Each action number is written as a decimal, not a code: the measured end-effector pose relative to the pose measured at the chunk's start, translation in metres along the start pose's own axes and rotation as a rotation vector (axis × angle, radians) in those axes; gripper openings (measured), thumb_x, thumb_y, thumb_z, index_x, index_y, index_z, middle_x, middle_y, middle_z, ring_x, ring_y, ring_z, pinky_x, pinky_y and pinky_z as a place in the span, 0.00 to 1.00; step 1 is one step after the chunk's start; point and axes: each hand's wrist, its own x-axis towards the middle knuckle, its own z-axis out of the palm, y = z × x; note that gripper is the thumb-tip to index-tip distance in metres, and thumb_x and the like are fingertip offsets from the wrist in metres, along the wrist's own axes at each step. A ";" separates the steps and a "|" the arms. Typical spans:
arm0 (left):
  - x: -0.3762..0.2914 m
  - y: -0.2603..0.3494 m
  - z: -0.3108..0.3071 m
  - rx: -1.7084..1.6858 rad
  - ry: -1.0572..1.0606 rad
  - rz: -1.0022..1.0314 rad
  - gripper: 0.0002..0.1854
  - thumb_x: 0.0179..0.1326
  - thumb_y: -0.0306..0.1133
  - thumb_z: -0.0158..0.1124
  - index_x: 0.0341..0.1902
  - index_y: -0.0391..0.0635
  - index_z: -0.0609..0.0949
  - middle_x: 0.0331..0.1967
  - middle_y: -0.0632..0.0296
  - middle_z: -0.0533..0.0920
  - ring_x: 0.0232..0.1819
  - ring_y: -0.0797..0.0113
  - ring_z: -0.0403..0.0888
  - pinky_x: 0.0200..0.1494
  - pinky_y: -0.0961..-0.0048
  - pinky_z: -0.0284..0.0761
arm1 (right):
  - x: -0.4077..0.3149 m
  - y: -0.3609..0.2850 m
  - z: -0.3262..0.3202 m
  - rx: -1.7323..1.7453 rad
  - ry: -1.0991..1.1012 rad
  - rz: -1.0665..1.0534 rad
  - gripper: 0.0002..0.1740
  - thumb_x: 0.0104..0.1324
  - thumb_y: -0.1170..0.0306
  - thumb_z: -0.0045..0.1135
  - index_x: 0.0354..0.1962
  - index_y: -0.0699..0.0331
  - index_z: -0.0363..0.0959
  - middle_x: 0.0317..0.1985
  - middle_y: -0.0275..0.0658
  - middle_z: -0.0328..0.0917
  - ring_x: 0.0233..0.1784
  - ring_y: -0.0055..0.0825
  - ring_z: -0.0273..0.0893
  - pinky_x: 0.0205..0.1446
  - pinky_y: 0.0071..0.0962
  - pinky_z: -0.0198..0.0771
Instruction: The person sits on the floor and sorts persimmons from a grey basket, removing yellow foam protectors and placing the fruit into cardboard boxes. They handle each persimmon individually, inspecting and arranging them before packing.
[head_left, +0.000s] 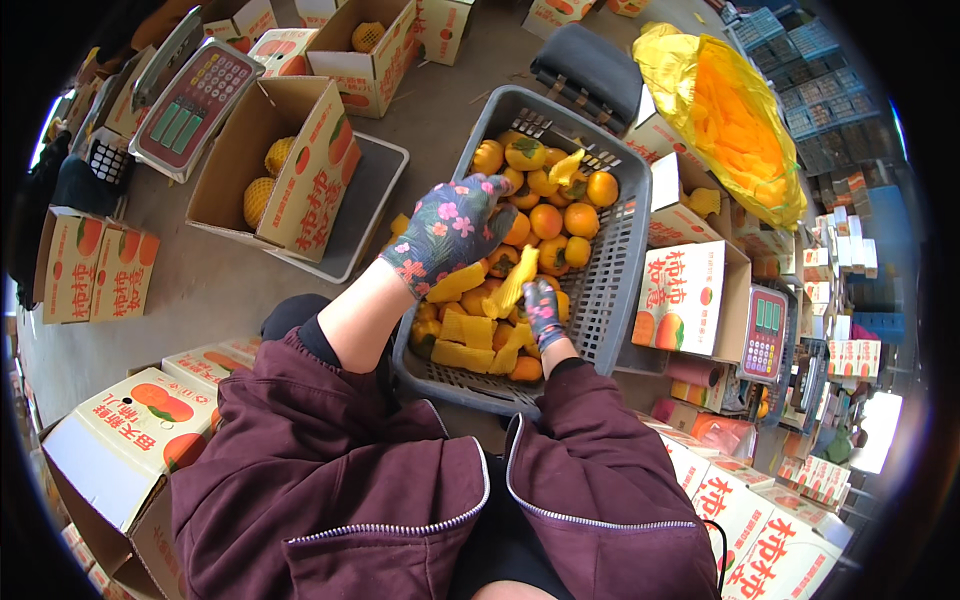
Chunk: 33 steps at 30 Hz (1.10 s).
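A grey plastic basket (634, 225) in front of me holds many orange persimmons (546, 220) and several yellow foam net sleeves (465, 330). My left hand (454, 229), in a dark floral glove, reaches over the upper part of the pile, its fingers curled at the fruit; whether they grip one is hidden. Lower right of it, my right hand (543, 309), gloved alike, has its fingertips on a yellow foam net sleeve (516, 281). An open cardboard box (319, 180) with two netted fruits (259, 201) stands on a platform scale (382, 172) at the left.
A scale display (196, 105) stands beyond the open box. A yellow bag (667, 56) of orange foam sleeves lies upper right. More printed cartons stand right (679, 296), lower left (142, 420) and lower right (750, 517). A dark padded seat (585, 71) adjoins the basket's far end.
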 end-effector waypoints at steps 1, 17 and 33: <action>0.000 0.002 0.002 0.032 -0.066 -0.023 0.15 0.56 0.35 0.61 0.45 0.43 0.76 0.31 0.54 0.80 0.33 0.54 0.80 0.35 0.67 0.76 | -0.005 -0.015 -0.009 0.409 0.004 0.147 0.15 0.62 0.62 0.48 0.33 0.68 0.70 0.32 0.36 0.72 0.35 0.26 0.68 0.42 0.28 0.64; -0.020 0.027 0.034 -0.133 0.090 0.672 0.21 0.67 0.32 0.48 0.63 0.41 0.66 0.56 0.50 0.72 0.59 0.65 0.68 0.61 0.71 0.63 | -0.093 -0.140 -0.040 0.730 0.060 -0.703 0.31 0.63 0.79 0.51 0.63 0.66 0.51 0.51 0.38 0.68 0.48 0.20 0.69 0.54 0.18 0.64; -0.016 0.026 0.023 -0.060 -0.274 0.192 0.29 0.51 0.28 0.57 0.60 0.49 0.68 0.33 0.56 0.80 0.36 0.54 0.80 0.35 0.62 0.75 | -0.023 -0.120 -0.062 0.696 -0.461 -0.621 0.16 0.62 0.65 0.47 0.44 0.66 0.69 0.28 0.39 0.75 0.31 0.29 0.76 0.41 0.30 0.73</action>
